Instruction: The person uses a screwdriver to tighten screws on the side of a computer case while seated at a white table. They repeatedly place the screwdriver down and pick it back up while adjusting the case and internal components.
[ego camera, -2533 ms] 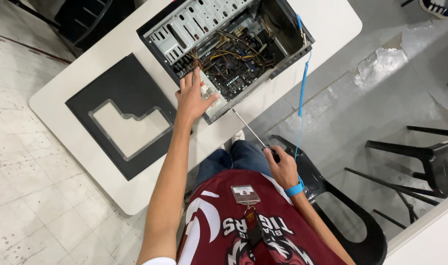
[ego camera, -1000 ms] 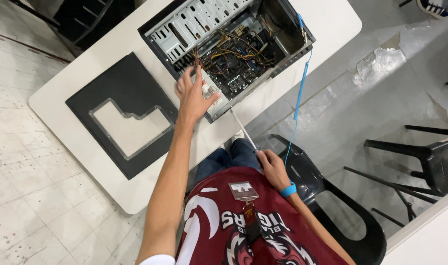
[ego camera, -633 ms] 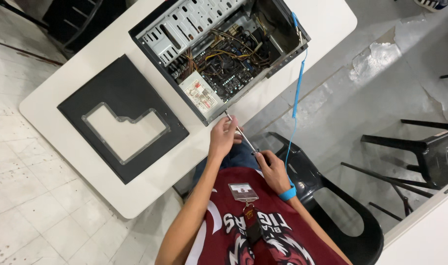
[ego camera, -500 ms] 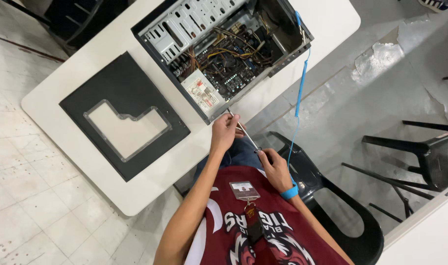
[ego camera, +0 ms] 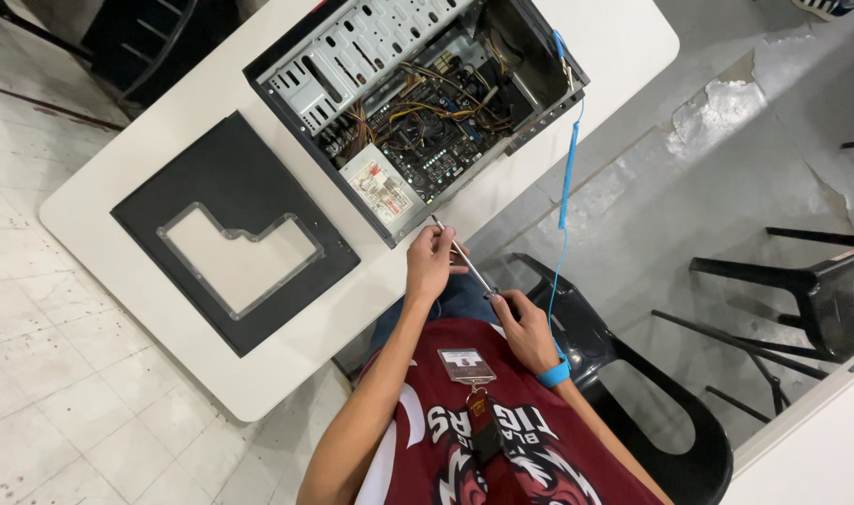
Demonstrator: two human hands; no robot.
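Observation:
An open computer case (ego camera: pixel 417 103) lies on its side on a white table (ego camera: pixel 146 178), showing the motherboard, wires and a power supply. I hold a long screwdriver (ego camera: pixel 464 257) with both hands at the table's near edge. My right hand (ego camera: pixel 525 327) grips its handle; a blue wrist strap sits on that wrist. My left hand (ego camera: pixel 431 262) pinches the metal shaft near the tip, which points at the case's near corner.
The case's black side panel (ego camera: pixel 235 234) with a clear window lies flat on the table to the left. A blue coiled cord (ego camera: pixel 567 168) runs from the case's rim down to my wrist. I sit on a black chair (ego camera: pixel 632 402); another black chair (ego camera: pixel 819 290) stands right.
My left hand has left the case's power supply area and come back to the table edge, closing on the screwdriver's shaft. The right hand keeps the handle.

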